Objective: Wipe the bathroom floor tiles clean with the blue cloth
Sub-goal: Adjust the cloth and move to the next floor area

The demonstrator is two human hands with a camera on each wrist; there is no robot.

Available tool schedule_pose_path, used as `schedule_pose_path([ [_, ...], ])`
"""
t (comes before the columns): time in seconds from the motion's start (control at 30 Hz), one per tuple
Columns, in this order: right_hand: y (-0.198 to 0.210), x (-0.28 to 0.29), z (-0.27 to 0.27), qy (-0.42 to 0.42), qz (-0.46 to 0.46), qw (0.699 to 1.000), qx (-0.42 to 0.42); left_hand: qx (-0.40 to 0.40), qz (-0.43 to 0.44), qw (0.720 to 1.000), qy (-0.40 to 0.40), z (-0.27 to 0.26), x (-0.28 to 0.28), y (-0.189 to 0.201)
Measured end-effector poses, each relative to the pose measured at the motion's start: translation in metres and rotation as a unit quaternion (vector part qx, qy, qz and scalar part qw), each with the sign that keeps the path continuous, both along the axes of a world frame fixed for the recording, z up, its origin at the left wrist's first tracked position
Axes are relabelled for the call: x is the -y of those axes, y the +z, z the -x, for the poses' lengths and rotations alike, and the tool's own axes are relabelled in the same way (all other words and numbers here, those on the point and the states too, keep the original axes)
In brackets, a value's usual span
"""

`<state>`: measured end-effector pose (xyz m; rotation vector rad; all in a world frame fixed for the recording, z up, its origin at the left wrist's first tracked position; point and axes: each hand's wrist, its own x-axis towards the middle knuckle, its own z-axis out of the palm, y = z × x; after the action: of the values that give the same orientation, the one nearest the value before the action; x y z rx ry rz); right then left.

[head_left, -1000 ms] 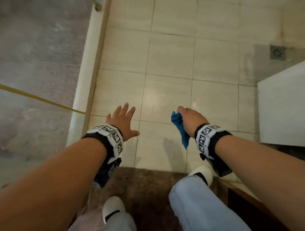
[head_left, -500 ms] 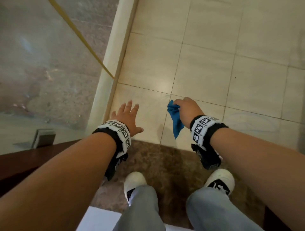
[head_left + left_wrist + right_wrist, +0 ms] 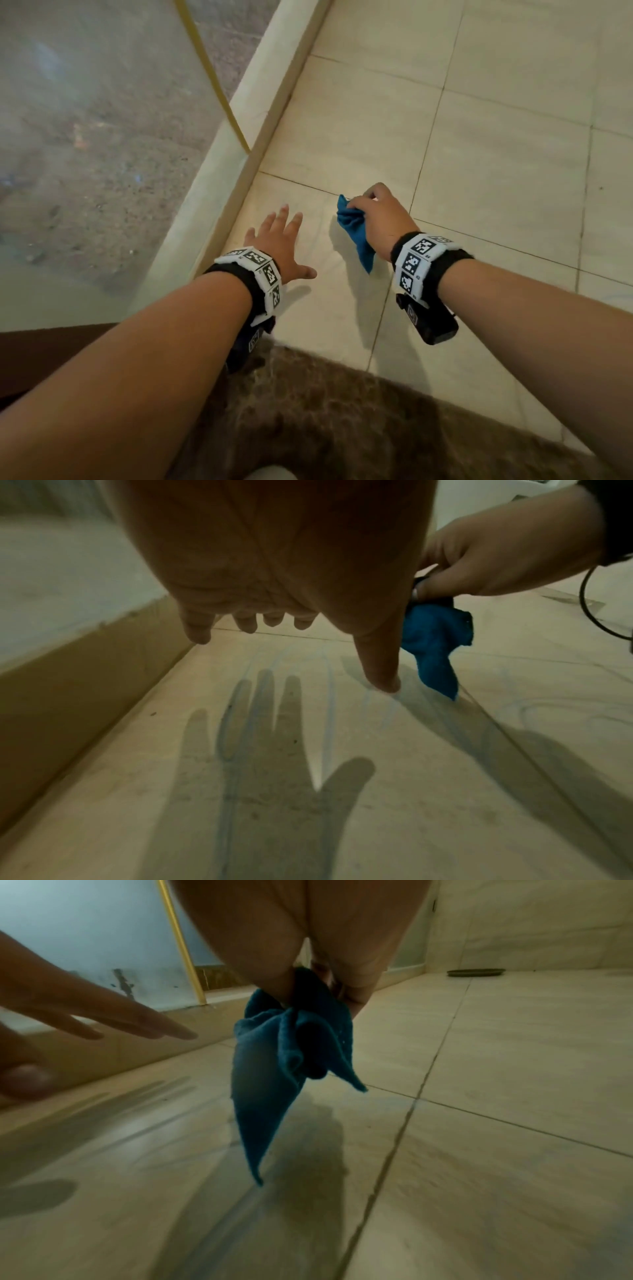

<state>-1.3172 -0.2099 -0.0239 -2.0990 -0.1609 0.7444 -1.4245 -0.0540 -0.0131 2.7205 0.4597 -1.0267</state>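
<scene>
Right hand (image 3: pixel 380 219) bunches crumpled blue cloth (image 3: pixel 354 229) above beige floor tiles (image 3: pixel 496 178); left hand (image 3: pixel 279 243) spread, empty. Flatten cloth, press down before stroking.

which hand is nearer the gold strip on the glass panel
Left. The left hand, open with fingers spread, hangs over the beige floor tiles beside the pale curb under the thin gold strip. The right hand, gripping the bunched blue cloth, is farther out.

The blue cloth (image 3: pixel 354 229) is being held bunched up, its corner hanging down over the pale floor tiles (image 3: pixel 496 178).
</scene>
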Motion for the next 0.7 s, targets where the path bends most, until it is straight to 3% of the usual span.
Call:
schedule_pose_path([
  [0.13,-0.031,-0.016,-0.019,0.167,0.088,0.962,0.197,0.027,-0.003,1.000,0.006,-0.010,-0.010,-0.028],
  [0.3,-0.042,-0.019,-0.012,0.331,0.179,0.889,0.260,0.038,-0.002,0.999,0.029,-0.015,-0.017,-0.040],
  [0.4,-0.035,-0.013,-0.009,0.302,0.199,0.887,0.287,0.025,-0.013,0.999,0.031,-0.010,-0.020,-0.038],
  [0.5,-0.038,-0.015,-0.008,0.218,0.201,0.910,0.290,0.015,-0.024,0.999,0.029,-0.004,-0.020,-0.042],
  [0.57,-0.045,-0.024,0.001,0.220,0.181,0.920,0.270,0.014,-0.019,0.999,0.040,-0.004,-0.023,-0.047],
  [0.7,-0.057,-0.038,0.014,0.316,0.193,0.873,0.316,0.020,-0.008,0.998,0.056,-0.006,-0.029,-0.055],
])
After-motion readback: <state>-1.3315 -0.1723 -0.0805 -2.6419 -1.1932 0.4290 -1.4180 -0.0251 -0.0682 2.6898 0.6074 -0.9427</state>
